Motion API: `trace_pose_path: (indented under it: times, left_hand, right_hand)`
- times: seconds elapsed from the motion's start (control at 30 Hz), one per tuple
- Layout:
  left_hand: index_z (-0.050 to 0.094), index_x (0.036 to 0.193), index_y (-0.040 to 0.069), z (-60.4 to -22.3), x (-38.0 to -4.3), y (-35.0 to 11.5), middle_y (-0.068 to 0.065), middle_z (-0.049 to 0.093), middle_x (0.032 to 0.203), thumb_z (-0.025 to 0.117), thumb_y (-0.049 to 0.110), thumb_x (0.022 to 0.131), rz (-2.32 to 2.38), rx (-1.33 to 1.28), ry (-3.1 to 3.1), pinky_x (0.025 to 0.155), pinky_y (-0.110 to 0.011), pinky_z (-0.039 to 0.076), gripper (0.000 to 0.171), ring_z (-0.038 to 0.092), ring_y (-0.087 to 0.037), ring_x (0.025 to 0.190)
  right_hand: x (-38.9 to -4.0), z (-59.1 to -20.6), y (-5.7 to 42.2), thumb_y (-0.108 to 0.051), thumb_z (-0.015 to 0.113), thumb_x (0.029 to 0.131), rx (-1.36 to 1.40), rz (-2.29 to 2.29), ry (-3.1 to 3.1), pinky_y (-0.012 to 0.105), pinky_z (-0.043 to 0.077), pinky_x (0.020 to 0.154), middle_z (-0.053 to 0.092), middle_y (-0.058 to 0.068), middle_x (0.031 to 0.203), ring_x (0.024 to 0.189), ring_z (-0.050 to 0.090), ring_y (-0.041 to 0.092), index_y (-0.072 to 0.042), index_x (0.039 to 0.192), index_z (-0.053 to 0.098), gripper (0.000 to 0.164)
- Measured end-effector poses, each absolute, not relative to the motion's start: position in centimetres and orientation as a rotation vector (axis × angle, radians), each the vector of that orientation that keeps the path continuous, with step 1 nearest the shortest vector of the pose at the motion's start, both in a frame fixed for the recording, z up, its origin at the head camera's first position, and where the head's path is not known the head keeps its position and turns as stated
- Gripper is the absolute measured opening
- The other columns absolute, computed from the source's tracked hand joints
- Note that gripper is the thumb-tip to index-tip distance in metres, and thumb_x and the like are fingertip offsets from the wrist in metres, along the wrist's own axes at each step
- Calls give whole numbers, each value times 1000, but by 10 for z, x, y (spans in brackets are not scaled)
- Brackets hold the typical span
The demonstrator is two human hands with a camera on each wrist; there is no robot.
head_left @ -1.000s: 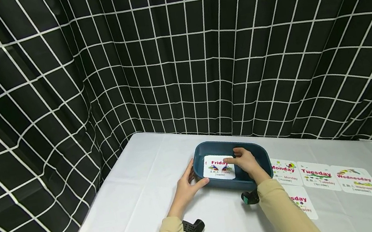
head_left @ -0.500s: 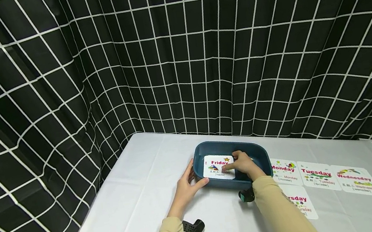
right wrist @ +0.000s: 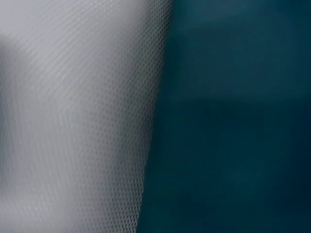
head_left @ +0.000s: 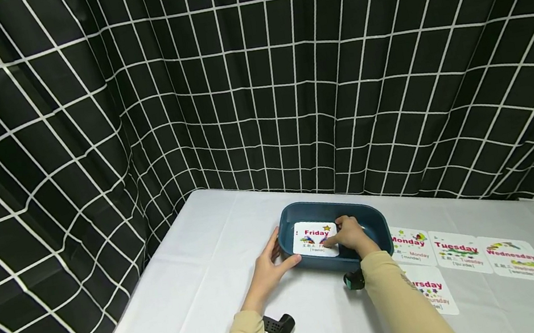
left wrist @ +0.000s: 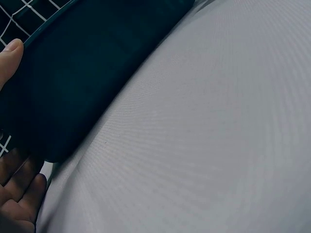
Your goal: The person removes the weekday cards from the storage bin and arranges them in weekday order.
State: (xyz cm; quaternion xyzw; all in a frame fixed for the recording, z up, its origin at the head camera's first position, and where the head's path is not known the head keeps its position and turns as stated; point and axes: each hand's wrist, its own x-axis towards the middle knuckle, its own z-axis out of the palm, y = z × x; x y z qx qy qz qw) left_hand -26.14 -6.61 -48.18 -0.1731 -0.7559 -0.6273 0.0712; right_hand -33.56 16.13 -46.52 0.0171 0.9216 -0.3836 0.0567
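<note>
A dark blue plastic bin (head_left: 312,264) sits on the white table. My left hand (head_left: 268,270) holds its left end, thumb on the front rim and fingers along the outer side; the thumb (left wrist: 10,57) also shows against the bin wall in the left wrist view. Inside the bin lies a white flashcard (head_left: 310,245) printed "Friday". My right hand (head_left: 354,236) reaches in and pinches the card's right edge, thumb on its printed face. The undersides of those fingers are hidden. In the right wrist view only the bin wall (right wrist: 233,145) and white cloth appear.
Right of the bin, cards reading Monday (head_left: 409,246), Tuesday (head_left: 458,253) and Wednesday (head_left: 516,260) form a row. A Thursday card (head_left: 432,288) lies below Monday, partly covered by my right sleeve (head_left: 406,301). A black gridded curtain (head_left: 258,104) hangs behind the table.
My right hand has shifted slightly, its thumb moving down the face of the Friday card and uncovering a star at the top right. The left hand and bin stay in place.
</note>
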Motion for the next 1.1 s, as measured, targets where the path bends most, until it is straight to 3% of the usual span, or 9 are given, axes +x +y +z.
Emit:
trace_pose_path:
  times: [0.37,0.7,1.1]
  left_hand:
    - [27,144,-2,-481,-261,-67,-30,40,134,73,11,80,-1902,-515,-2260,101,-53,32,80,41,-42,121]
    - [26,143,-4,-482,-261,-65,-30,41,134,73,10,80,-1893,-536,-2255,101,-52,33,80,41,-43,121]
    - [26,144,-3,-490,-267,-66,-29,41,134,74,11,79,-1901,-533,-2238,101,-52,34,81,41,-41,121]
  right_hand:
    - [-336,-465,162,-8,83,64,27,-1137,2777,46,42,86,39,31,113,94,43,36,15,120,45,72]
    - [-333,-463,165,-10,83,65,10,-1130,2750,45,43,84,40,29,112,94,44,35,13,117,46,68]
    - [-335,-463,165,1,82,62,115,-1312,2707,45,40,83,44,24,104,94,42,34,7,115,36,70]
